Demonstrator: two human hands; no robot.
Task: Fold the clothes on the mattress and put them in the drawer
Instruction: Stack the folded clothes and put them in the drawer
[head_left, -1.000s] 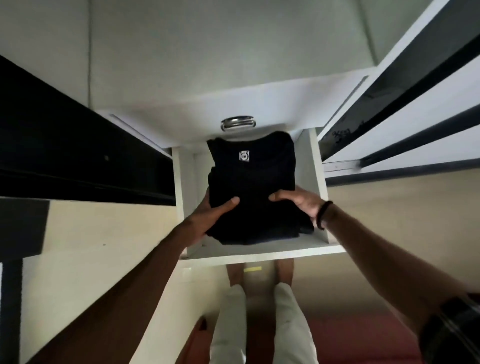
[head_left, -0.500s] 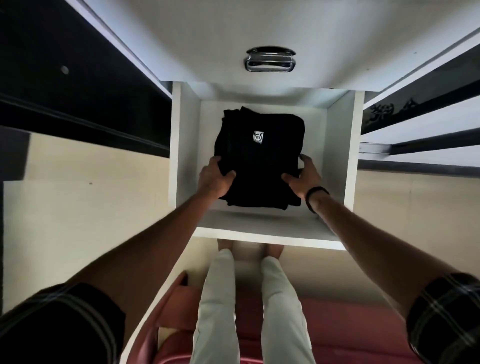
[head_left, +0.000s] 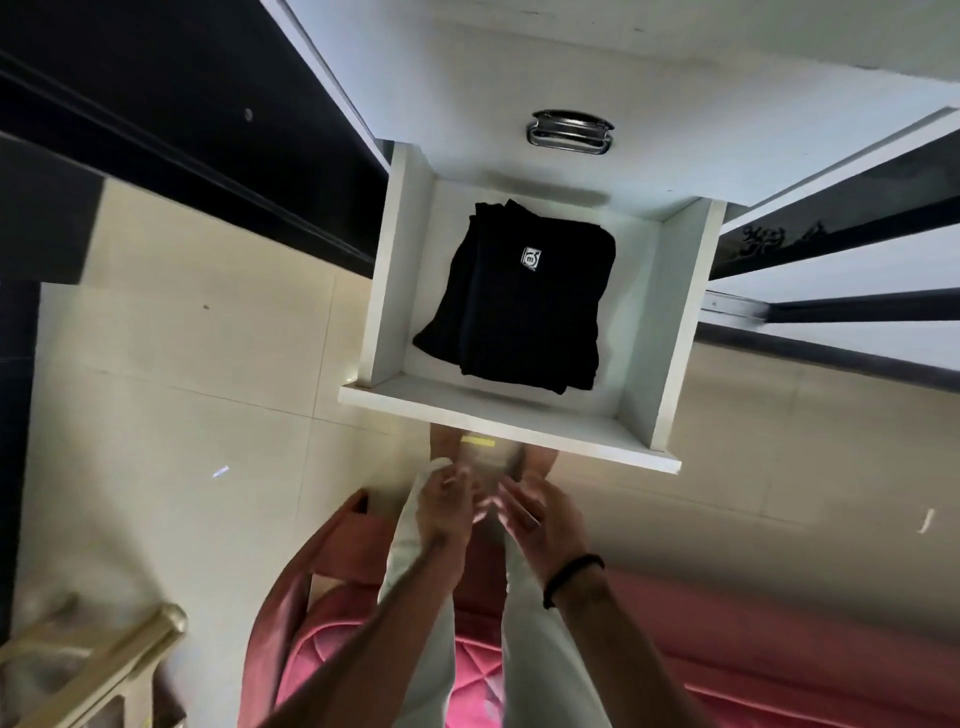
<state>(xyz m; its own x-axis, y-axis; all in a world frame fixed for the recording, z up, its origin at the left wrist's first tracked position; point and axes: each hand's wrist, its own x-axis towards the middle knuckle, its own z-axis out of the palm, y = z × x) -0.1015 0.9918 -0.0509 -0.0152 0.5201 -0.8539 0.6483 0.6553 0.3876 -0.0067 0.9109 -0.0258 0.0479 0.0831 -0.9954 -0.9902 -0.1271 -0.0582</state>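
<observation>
A pale beige tiled floor fills the left and middle of the view, with a dark glossy cabinet front running above it, its upper part cut off by the frame. At the bottom lies a pink quilted mattress, its near end cut off at the lower edge and partly covered by the person's legs in white trousers. An open white wooden drawer juts out above the feet, with its far end tucked under a white panel bearing a chrome metal handle. Inside it, on the drawer floor and slightly toward the left wall, rests the folded black garment with a small white square logo; the logo is too small to read, and how many layers lie in the stack cannot be told.

Both hands hang in front of the drawer, over the trousers, well apart from the garment. The left hand and the right hand are blurred; their fingers look loosely spread, palms turned toward each other, and neither grip has hold of anything. A black band circles the right wrist. A pale wooden frame at the lower left is blurred and cut off.
</observation>
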